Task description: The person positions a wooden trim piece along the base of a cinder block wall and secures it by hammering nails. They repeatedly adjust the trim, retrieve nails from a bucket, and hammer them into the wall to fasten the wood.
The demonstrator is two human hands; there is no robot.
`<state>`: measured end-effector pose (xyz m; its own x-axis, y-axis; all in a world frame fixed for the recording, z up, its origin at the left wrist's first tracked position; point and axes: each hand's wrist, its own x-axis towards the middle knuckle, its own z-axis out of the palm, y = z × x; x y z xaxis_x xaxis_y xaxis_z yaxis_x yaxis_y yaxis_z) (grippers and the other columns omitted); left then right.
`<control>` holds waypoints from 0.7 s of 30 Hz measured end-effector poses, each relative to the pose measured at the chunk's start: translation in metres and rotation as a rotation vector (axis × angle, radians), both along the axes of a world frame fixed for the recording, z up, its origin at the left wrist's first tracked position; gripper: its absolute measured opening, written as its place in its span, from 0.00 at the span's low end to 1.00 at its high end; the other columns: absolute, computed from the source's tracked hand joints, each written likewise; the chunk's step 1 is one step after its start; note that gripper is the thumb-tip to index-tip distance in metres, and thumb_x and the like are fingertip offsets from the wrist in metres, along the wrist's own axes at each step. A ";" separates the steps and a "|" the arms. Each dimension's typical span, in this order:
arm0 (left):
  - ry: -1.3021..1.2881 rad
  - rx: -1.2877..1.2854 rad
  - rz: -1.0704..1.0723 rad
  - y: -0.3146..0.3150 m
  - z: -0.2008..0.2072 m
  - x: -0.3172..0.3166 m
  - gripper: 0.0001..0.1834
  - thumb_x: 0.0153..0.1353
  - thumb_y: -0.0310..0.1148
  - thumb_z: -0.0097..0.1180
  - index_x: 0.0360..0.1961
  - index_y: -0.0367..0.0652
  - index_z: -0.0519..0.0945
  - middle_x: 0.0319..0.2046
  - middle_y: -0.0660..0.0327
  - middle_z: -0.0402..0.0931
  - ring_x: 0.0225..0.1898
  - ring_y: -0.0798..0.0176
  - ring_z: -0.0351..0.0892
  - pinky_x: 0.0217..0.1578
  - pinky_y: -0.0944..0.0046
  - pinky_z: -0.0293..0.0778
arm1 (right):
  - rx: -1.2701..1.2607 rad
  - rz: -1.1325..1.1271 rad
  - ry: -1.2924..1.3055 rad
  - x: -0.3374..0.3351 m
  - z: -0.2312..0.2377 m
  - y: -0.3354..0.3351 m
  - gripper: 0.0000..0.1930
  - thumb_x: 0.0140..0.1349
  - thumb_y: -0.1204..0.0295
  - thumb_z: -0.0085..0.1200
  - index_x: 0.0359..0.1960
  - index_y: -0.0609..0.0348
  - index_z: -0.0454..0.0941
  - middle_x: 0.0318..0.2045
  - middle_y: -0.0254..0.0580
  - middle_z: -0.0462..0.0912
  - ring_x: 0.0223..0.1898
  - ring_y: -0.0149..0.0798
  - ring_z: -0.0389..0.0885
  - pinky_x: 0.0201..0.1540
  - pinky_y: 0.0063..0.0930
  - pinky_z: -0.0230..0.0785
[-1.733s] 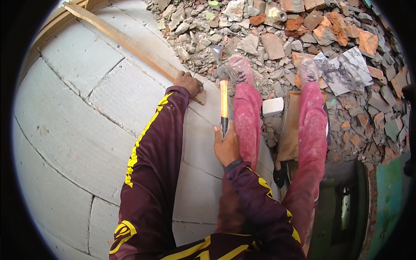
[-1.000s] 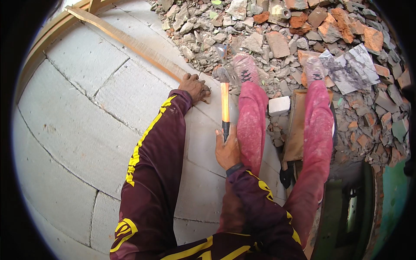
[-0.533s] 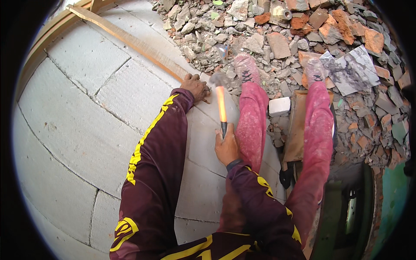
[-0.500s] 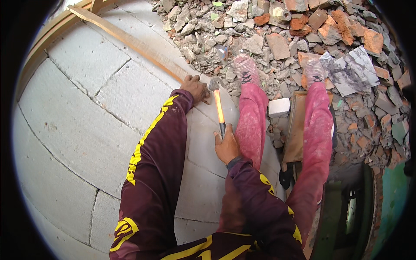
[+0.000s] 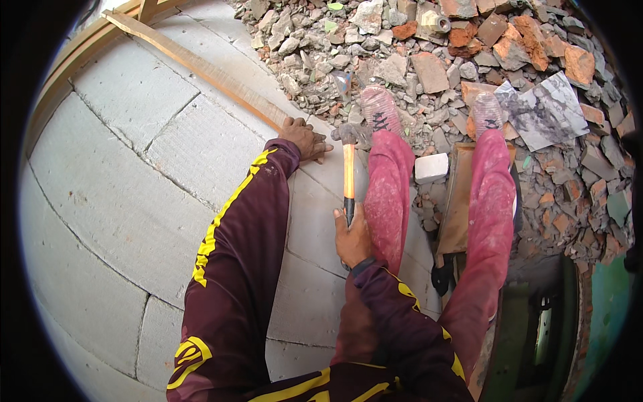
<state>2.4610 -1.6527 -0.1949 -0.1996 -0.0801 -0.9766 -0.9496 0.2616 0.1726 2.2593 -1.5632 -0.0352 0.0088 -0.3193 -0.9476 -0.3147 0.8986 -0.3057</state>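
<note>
My right hand [image 5: 353, 238] is closed around the black grip of a hammer [image 5: 349, 171] with an orange-yellow shaft. The hammer's metal head is up, just right of my left fingers and apart from them. My left hand [image 5: 305, 139] is wrapped over the near end of a long wooden strip [image 5: 207, 72], whose tip shows a little below the fingers. That strip lies along the edge of a wall of pale grey blocks [image 5: 181, 151]. Whether the left fingers also hold a nail cannot be seen.
Broken bricks and stone rubble [image 5: 429, 70] cover the ground around my feet. A white block piece [image 5: 431, 167] lies between my legs, beside a brown board [image 5: 457, 201]. A marbled tile-like sheet [image 5: 546, 110] rests at right. More timber [image 5: 63, 67] runs along the far left.
The hammer head has shifted right, away from my left hand, and its shaft stands straighter. My right hand has dropped slightly. The left hand stays at the strip's end.
</note>
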 end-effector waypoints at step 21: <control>0.102 -0.322 0.040 0.032 0.001 0.010 0.19 0.66 0.51 0.46 0.47 0.56 0.83 0.48 0.69 0.77 0.59 0.62 0.65 0.67 0.43 0.45 | 0.057 0.206 -0.063 -0.001 -0.011 -0.041 0.15 0.67 0.64 0.52 0.43 0.64 0.65 0.27 0.63 0.77 0.32 0.66 0.79 0.33 0.51 0.67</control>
